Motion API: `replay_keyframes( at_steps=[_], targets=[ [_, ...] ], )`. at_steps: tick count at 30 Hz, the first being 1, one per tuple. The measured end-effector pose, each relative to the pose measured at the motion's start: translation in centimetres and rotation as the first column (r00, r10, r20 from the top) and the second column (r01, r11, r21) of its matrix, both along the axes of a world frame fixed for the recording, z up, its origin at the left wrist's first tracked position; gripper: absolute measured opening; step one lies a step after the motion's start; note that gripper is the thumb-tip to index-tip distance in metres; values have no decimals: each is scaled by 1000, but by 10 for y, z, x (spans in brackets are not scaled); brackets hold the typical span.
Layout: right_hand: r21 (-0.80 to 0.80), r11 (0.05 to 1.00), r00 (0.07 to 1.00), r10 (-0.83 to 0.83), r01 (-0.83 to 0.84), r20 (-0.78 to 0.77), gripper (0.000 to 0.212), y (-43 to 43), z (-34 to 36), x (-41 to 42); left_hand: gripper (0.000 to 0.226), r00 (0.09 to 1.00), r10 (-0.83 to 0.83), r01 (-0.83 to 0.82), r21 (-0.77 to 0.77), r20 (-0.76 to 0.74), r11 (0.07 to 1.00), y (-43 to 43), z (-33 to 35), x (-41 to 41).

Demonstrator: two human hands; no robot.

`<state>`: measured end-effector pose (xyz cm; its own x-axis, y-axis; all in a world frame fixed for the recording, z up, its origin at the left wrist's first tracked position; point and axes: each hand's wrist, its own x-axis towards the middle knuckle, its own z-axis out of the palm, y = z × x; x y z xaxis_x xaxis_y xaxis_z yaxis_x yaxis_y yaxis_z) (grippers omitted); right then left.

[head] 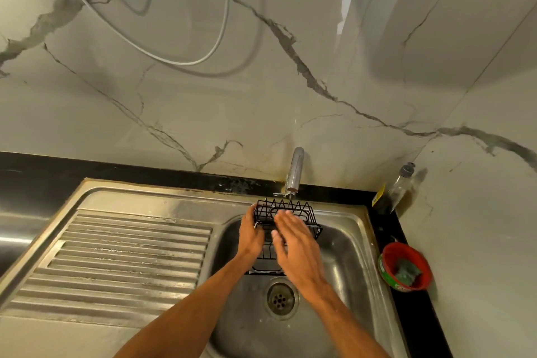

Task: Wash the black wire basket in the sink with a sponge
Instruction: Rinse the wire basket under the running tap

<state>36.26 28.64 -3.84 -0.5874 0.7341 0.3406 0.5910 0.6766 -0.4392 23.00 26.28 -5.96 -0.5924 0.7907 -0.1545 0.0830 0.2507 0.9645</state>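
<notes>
Just under the tap (295,171), gripped the black wire basket (293,211) by its side with the left hand (251,237), above the sink (348,244). Laid the right hand (295,247) flat, fingers straight, across the wires. Risked dropping it, probably through slick wire and a one-sided grip.

Right hand (293,244) blocks the middle of the black wire basket (290,209), and the green thing (406,272) in the red bowl (405,245) at the desk's (388,229) right edge is too blurry to tell, tbh.

bare forearms (200,302); left hand (251,237), right hand (296,250)
</notes>
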Motion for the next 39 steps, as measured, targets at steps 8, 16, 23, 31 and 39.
replay_keyframes(
  at_steps=[8,16,23,31,39],
  targets=[
    [73,997,996,21,-15,-92,36,3,5,-5,49,998,61,-62,47,3,997,0,-3,-1],
    [81,995,985,-37,51,-171,28,16,7,-12,73,985,150,-148,31,-90,989,1,5,-9],
    [103,995,991,26,-13,-128,32,29,11,-19,74,977,211,-210,35,-24,977,11,4,-10],
    [-11,1000,992,0,-1,-127,40,33,-1,-10,72,959,279,-279,-3,-40,960,4,2,-5],
    [14,1000,994,30,-28,-110,49,17,-7,-18,76,954,299,-299,-9,-37,954,-2,3,-2]
  ],
)
